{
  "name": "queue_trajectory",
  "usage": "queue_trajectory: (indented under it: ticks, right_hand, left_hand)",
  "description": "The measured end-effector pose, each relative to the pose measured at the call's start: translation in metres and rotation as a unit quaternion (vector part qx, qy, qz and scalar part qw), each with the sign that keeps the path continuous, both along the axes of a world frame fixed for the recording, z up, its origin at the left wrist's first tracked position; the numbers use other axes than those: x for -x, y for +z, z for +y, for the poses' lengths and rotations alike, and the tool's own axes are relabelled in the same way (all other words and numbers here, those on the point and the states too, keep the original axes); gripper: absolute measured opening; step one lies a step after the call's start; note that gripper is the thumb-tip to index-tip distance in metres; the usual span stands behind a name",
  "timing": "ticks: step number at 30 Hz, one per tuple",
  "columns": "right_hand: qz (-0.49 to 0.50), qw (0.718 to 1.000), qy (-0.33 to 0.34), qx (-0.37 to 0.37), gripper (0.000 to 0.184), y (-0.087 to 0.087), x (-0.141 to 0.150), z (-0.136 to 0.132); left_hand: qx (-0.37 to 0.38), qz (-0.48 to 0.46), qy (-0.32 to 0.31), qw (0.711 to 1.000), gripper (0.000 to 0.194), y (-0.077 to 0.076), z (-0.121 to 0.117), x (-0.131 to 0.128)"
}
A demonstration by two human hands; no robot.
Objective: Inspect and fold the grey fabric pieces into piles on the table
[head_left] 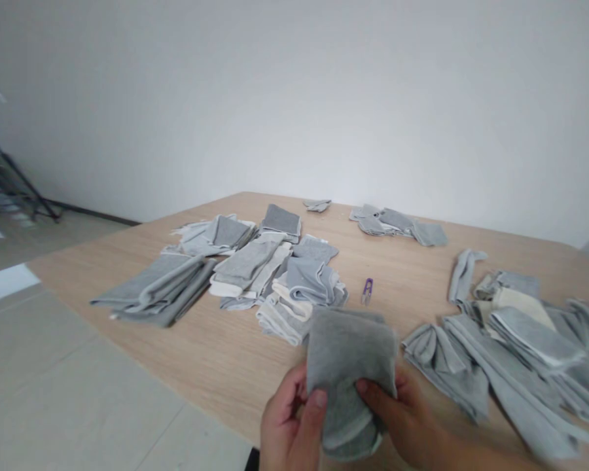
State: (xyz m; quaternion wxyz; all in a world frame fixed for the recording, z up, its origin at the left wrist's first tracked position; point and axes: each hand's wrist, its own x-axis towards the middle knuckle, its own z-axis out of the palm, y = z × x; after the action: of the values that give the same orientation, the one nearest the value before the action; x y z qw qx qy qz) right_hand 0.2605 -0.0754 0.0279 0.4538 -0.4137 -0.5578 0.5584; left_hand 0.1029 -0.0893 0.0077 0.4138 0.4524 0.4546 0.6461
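A folded grey cloth [352,350] with a pale edge is held up over the table's near side, between both hands. My left hand [294,412] grips its left edge, the thumb lying on the front face. On the other side my right hand [405,412] pinches the cloth, its thumb pressed into the middle and its fingers behind. Just beyond the held cloth is a heap of folded grey and white cloths [307,281]. Purple-handled thread snips [368,291] lie on the wood past it.
Larger folded grey cloths [157,288] lie at the table's left edge. Loose grey cloths [520,360] are heaped at the right. More small cloths [397,222] lie near the white wall [373,98]. The wooden table [216,360] has a slanting left edge above a tiled floor.
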Motion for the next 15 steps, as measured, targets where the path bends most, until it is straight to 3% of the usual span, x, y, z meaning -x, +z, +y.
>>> queue_trajectory:
  ticks: [2, 4, 7, 10, 12, 15]
  right_hand:
    - [0.033, 0.998, -0.040, 0.024, 0.037, 0.006, -0.004, 0.007]
    - [0.061, 0.994, -0.084, 0.027, 0.036, 0.016, -0.005, 0.020]
    - [0.074, 0.990, -0.118, -0.034, 0.033, 0.042, 0.003, 0.048]
    - [0.111, 0.986, -0.087, -0.091, 0.026, 0.077, 0.029, 0.088]
    - [0.145, 0.981, -0.074, -0.108, 0.024, 0.100, 0.053, 0.118]
    - [0.223, 0.960, -0.074, -0.154, 0.022, 0.127, 0.095, 0.166]
  left_hand:
    - [-0.038, 0.025, 0.072, 0.996, 0.031, -0.012, 0.003, 0.003]
    - [-0.050, 0.074, 0.096, 0.991, 0.029, -0.021, 0.007, 0.007]
    - [-0.007, 0.197, 0.000, 0.980, 0.030, -0.025, 0.016, 0.010]
    - [0.046, 0.350, -0.098, 0.930, 0.027, -0.020, 0.023, 0.007]
    - [0.070, 0.424, -0.120, 0.895, 0.025, -0.018, 0.024, 0.005]
    - [0.095, 0.460, -0.131, 0.873, 0.027, -0.019, 0.025, 0.004]
